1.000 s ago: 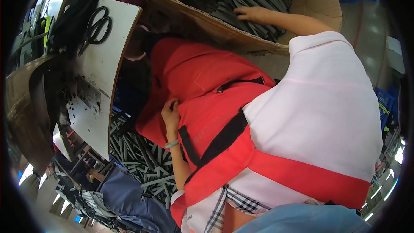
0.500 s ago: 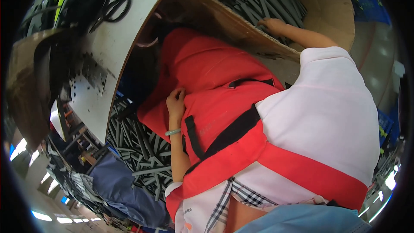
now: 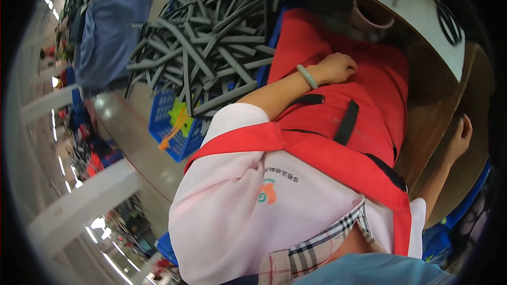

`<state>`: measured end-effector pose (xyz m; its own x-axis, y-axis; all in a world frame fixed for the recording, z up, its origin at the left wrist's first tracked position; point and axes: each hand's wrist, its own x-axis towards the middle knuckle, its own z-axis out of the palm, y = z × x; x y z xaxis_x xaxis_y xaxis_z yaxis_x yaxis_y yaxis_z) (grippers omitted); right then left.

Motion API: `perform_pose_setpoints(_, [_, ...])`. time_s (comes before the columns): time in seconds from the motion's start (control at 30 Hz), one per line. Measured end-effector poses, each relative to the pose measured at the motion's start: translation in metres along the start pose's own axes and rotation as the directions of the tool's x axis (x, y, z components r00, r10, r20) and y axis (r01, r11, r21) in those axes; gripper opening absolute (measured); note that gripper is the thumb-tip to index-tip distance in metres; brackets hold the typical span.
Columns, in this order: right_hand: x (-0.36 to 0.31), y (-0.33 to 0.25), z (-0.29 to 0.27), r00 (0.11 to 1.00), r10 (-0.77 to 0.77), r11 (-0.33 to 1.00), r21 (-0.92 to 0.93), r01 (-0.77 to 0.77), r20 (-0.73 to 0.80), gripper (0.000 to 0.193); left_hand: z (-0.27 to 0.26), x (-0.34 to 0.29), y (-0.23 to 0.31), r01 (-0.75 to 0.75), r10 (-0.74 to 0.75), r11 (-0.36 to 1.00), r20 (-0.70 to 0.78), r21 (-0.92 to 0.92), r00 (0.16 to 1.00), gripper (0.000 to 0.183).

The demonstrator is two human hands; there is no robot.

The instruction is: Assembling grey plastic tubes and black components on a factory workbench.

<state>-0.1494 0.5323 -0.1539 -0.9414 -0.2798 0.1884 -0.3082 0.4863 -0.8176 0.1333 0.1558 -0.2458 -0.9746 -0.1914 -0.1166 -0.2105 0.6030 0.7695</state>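
My left hand (image 3: 337,68), with a pale green bangle on its wrist, rests on the red apron (image 3: 322,119) over my lap. Its fingers are curled in, and whatever they may hold is hidden. Out to the right, my right hand (image 3: 461,136) hangs beside the brown wall of a cardboard box (image 3: 441,171). Its fingers are loosely apart, with nothing visible in them. A large heap of grey strips (image 3: 211,42) lies to my left, beyond the left forearm.
A white tabletop (image 3: 455,55) with black scissors (image 3: 448,24) on it juts in at the upper right. Under it sits a pinkish round container (image 3: 371,18). A blue basket (image 3: 177,134) with yellow and orange items stands by the heap. Bluish cloth (image 3: 113,26) hangs at the far left.
The view has swung left, bringing the strip heap and blue basket into sight. My right hand is no longer over the grey strips inside the cardboard box. My left hand stays on the apron.
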Motion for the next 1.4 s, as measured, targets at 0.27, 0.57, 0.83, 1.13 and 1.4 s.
perform_pose_setpoints(0.27, [-0.07, -0.056, 0.172, 0.643, -0.418, 0.78, -0.109, 0.616, 0.641, 0.018, -0.053, -0.032, 0.016, -0.162, 0.033, 0.948, -0.423, -0.273, 0.905, 0.015])
perform_pose_setpoints(0.57, [-0.019, -0.006, 0.207, 0.818, -0.183, 0.88, -0.281, 0.383, 0.545, 0.032, -0.088, -0.155, -0.076, 0.125, -0.246, 0.968, -0.738, -0.217, 0.629, 0.01])
perform_pose_setpoints(0.83, [-0.009, -0.002, 0.219, 0.842, -0.085, 0.852, -0.398, 0.339, 0.533, 0.033, -0.133, -0.245, -0.122, 0.594, -0.554, 0.775, -0.682, -0.214, 0.477, 0.03])
perform_pose_setpoints(1.13, [-0.005, -0.001, 0.223, 0.857, -0.052, 0.849, -0.429, 0.308, 0.512, 0.031, -0.121, -0.23, -0.064, 0.767, -0.77, 0.621, -0.054, 0.159, 0.635, 0.049])
perform_pose_setpoints(1.4, [-0.009, -0.011, 0.228, 0.841, -0.151, 0.876, -0.324, 0.357, 0.519, 0.03, -0.064, -0.28, -0.06, 0.496, -0.48, 0.782, -0.144, 0.378, 0.865, 0.066])
